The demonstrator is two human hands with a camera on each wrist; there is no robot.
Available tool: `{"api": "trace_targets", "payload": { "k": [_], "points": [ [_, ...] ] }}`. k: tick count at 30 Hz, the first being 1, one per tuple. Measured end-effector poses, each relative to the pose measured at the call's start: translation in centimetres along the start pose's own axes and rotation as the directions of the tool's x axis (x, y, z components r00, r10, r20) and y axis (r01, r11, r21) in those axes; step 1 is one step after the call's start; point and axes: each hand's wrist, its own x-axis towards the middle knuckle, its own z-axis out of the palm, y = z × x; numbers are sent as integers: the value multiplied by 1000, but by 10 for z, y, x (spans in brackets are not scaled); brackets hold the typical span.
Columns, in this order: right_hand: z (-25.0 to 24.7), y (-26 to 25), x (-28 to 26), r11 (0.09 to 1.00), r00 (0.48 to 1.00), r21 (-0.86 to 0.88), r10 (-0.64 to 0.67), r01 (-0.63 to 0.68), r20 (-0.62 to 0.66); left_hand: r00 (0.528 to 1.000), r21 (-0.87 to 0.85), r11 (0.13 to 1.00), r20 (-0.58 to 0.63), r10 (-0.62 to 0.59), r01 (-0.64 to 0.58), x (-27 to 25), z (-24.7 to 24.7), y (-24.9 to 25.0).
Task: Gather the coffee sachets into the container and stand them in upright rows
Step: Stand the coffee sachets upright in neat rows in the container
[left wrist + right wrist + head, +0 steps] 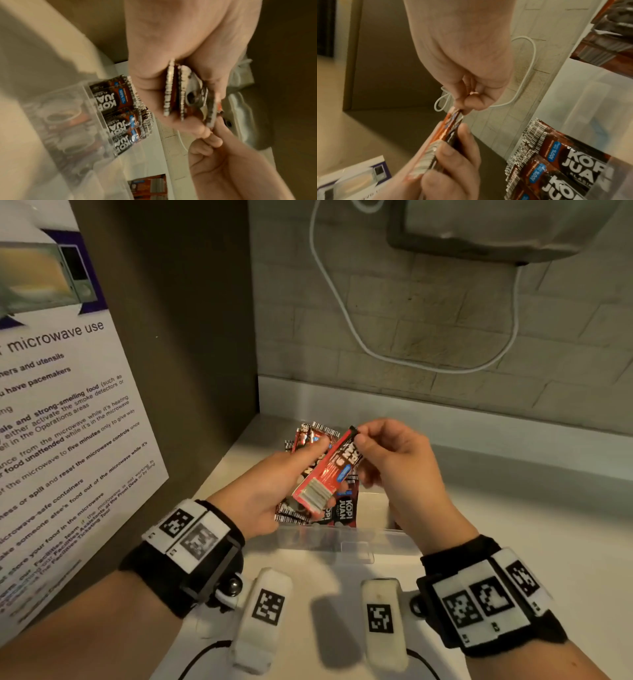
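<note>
Both wrists hover above the clear container [346, 537]. Left hand [270, 491] grips a fanned bundle of coffee sachets [317, 440], thumb clamped over them. Right hand [394, 460] pinches the top edge of one red sachet [325, 477] tilted against that bundle. More sachets [120, 108] stand upright inside the container.

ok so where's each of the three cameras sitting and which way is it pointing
Head: worn on the head, looking forward and down at both wrists, the left hand and right hand over the clear container.
Left wrist: along the left hand to its grip on the sachet stack.
Right wrist: along the right hand, which pinches the top sachet.
Shared: both wrist views show the upright sachets already standing in the container.
</note>
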Motion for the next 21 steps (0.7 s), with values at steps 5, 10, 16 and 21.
{"api": "trace_targets", "payload": {
  "k": [5, 10, 16, 21],
  "points": [
    [-2, -6, 1, 961, 998, 276, -35, 17, 59, 998, -152, 988, 54, 13, -5, -2, -7, 2],
    [0, -7, -5, 964, 996, 251, 75, -82, 37, 987, -85, 987, -103, 127, -136, 5, -4, 1],
    [-5, -3, -1, 995, 992, 92, -13, 25, -125, 973, 152, 971, -114, 203, -185, 4, -2, -5],
    [-1, 2, -2, 983, 994, 149, 108, -104, -23, 951, 49, 971, -195, 241, -235, 6, 4, -4]
  ]
}}
